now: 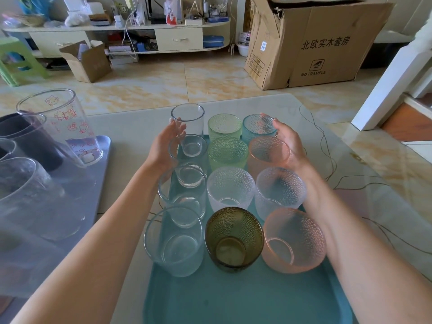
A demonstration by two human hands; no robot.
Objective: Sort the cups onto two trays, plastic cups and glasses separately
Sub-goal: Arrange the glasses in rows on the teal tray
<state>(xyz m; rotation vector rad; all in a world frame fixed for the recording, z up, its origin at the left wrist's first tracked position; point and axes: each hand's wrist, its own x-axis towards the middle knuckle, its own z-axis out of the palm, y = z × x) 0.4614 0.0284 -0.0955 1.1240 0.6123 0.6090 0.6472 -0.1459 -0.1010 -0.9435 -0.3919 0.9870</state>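
Observation:
A teal tray point(233, 298) in front of me carries several glasses in three rows: clear smooth ones point(174, 242) on the left, dimpled green point(228, 154), clear, olive point(234, 239) and pink point(293, 240) ones beside them. My left hand point(163, 148) is open against the left side of the far clear glasses point(188, 120). My right hand point(288, 141) is open beside the far pink glass point(268, 152) and the blue glass point(257, 127). At the left, a grey tray point(102, 160) holds plastic cups, among them a printed one point(70, 127) and a dark one point(25, 141).
The trays rest on a glass-topped table point(350, 183) whose far edge lies just beyond the glasses. On the floor behind stand a large cardboard box point(315, 43), a small open box point(88, 61), a green stool point(16, 59) and a low cabinet point(117, 36).

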